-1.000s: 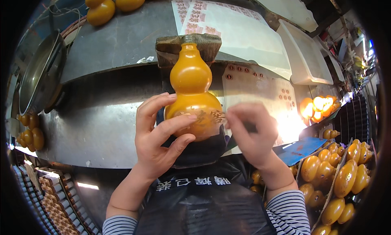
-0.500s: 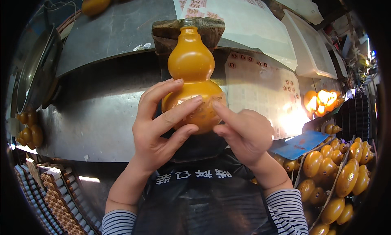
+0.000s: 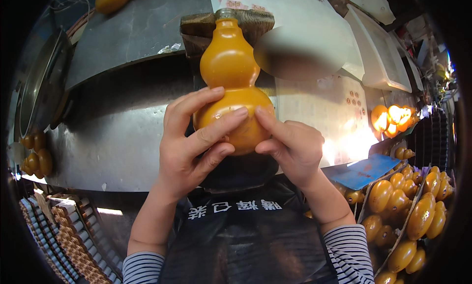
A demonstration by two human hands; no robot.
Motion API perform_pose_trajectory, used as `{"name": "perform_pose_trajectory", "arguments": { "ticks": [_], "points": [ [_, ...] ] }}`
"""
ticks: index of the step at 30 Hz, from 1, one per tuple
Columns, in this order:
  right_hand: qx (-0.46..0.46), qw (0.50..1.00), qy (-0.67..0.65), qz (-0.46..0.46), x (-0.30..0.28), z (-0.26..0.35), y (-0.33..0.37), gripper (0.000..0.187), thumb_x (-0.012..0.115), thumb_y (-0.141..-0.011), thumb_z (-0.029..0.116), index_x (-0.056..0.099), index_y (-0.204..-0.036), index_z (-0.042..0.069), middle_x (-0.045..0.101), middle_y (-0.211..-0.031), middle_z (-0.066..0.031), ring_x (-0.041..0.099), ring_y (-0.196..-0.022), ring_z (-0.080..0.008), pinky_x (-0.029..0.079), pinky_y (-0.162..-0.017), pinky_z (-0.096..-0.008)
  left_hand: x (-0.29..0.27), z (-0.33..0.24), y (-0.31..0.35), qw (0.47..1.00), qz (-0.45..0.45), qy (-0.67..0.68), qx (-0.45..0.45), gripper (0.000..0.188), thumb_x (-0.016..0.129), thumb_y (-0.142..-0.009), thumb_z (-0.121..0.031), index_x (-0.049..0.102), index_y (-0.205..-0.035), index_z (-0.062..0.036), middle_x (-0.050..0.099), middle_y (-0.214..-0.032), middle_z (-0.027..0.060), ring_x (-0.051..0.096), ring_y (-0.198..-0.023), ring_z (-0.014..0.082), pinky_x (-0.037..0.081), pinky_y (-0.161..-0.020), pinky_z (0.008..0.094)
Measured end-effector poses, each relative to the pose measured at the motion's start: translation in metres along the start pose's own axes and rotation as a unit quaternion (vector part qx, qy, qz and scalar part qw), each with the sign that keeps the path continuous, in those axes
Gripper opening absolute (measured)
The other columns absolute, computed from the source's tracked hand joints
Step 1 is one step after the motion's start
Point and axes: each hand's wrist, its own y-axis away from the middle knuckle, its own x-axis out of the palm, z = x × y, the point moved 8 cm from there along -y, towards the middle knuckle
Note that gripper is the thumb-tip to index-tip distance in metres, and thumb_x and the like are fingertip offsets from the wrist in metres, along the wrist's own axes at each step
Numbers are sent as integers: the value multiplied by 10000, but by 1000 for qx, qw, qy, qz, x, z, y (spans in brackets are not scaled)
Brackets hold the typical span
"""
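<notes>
A glossy amber gourd-shaped bottle (image 3: 229, 62) lies with its neck in the notch of a wooden block (image 3: 255, 24), its round base toward me. My left hand (image 3: 189, 139) grips the left side of the lower bulb, fingers spread over it and thumb below. On the bulb's right side, my right hand (image 3: 292, 149) presses its index fingertip and thumb, the other fingers curled in. Both index fingertips are close together on the front of the bulb. The surface beneath the fingers is partly hidden.
Sticker sheets (image 3: 314, 102) lie right of the bottle, partly behind a blurred patch. A white tray (image 3: 378, 53) sits beyond them. At right are a blue folder (image 3: 366, 172) and boxes of amber gourd bottles (image 3: 420, 215). Lower left, stacked tubes (image 3: 71, 225) stand below the metal bench (image 3: 98, 151).
Crinkled clear film with dark marks showed on the lower bulb before; now that area looks smoother. Both hands keep nearly the same hold, and the view has shifted slightly.
</notes>
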Motion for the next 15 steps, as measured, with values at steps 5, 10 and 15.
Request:
{"name": "perform_pose_trajectory", "arguments": {
  "ticks": [5,10,15],
  "points": [
    [18,999,-28,17,-7,1,-3,501,757,-723,203,651,-1205,118,598,-664,-83,507,-489,-183,423,-496,-291,-7,0,-4,995,-15,90,-31,405,673,-822,-333,673,-1184,-153,537,-1275,130,493,-1149,292,423,-956,383],
    [4,999,1,43,1,-3,0,562,747,-726,283,625,-1212,30,653,-755,-86,576,-592,-144,454,-565,-264,-3,0,-4,1000,1,23,-18,429,755,-740,-257,692,-1151,-147,544,-1275,107,498,-1140,282,413,-964,373],
    [35,998,-17,53,1,-7,0,536,736,-735,302,640,-1193,42,649,-749,-87,581,-598,-154,459,-571,-266,-3,6,-4,999,15,50,-8,445,725,-764,-325,683,-1167,-140,527,-1293,111,499,-1142,280,415,-962,370]
  ]
}}
